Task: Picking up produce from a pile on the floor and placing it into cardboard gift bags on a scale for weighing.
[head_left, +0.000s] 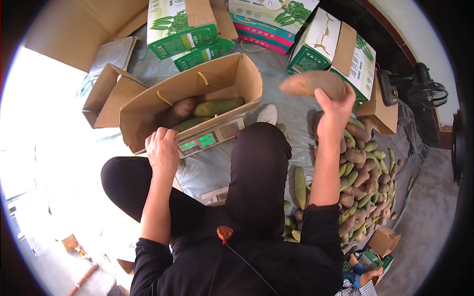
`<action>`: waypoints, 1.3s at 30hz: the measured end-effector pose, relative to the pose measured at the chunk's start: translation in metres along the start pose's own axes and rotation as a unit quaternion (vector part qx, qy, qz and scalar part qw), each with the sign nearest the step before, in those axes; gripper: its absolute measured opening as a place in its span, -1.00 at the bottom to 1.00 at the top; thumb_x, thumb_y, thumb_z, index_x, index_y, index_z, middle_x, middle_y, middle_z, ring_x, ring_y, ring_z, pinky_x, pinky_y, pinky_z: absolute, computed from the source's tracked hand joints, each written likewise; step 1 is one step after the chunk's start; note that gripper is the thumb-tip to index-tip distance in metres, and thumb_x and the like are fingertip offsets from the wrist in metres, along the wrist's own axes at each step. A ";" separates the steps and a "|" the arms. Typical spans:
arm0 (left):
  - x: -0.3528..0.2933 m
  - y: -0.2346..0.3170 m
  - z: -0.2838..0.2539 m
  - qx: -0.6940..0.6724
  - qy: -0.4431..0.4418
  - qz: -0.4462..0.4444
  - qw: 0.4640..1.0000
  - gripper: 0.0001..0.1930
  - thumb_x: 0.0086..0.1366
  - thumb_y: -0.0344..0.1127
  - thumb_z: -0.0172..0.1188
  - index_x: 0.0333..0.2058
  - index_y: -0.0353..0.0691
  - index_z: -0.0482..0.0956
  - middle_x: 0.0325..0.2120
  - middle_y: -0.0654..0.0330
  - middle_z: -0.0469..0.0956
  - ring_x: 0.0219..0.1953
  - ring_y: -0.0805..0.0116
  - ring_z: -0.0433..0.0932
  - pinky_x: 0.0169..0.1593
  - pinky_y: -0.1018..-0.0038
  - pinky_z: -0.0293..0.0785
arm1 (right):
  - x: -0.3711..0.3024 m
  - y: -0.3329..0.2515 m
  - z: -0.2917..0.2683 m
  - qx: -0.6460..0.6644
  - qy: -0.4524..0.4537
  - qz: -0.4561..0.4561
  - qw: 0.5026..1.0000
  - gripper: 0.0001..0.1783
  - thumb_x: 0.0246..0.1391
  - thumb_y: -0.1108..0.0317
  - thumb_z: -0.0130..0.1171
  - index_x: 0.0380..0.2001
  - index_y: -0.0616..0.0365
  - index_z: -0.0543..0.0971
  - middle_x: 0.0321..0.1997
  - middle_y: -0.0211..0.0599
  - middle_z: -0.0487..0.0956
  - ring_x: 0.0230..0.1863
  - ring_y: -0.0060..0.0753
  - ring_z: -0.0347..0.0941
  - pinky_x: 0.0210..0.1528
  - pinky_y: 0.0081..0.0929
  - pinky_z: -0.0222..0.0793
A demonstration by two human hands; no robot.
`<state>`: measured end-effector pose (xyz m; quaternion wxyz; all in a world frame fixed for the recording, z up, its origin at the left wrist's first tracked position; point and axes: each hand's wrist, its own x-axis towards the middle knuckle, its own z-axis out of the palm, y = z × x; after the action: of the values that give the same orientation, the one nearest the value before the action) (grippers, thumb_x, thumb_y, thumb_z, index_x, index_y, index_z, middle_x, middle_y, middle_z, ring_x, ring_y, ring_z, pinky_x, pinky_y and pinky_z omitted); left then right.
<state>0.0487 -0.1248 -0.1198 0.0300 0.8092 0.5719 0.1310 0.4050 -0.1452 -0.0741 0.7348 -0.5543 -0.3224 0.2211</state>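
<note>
My right hand [335,106] is closed around a thick, brown, soil-coated radish [308,83], held up to the right of a long open cardboard box [197,79]. At the box's near left corner my left hand [163,150] grips the rim, fingers curled over the edge. Inside the box lie a brown radish [178,109] and green radishes [217,107]; the near wall partly hides them. Yellow cord handles [164,98] loop from the box's far wall. The box rests on a scale [210,140] with a lit green display.
On the right a large heap of green and brown radishes [363,172] spreads over the floor. Printed green-and-white cartons [180,29] stand at the back. A small open box [111,101] sits left, a black fan [424,91] far right. Another person's arm [373,274] shows lower right.
</note>
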 end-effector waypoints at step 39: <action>-0.003 0.003 0.000 0.059 -0.023 -0.009 0.998 -0.81 -0.01 -0.44 0.20 -0.35 -0.20 0.51 -0.38 0.14 0.46 -0.22 0.10 0.45 -0.12 0.26 0.29 | -0.209 0.312 -0.158 -0.445 -0.075 0.404 0.796 -0.31 -0.31 0.11 0.39 -0.12 0.33 0.45 -0.25 -0.04 0.55 -0.17 -0.15 0.48 -0.12 -0.34 0.37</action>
<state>0.0511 -0.1288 -0.1199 -0.0033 0.8074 0.5848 0.0787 0.3839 -0.3044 -0.4482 0.2248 -0.8816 -0.1861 0.3708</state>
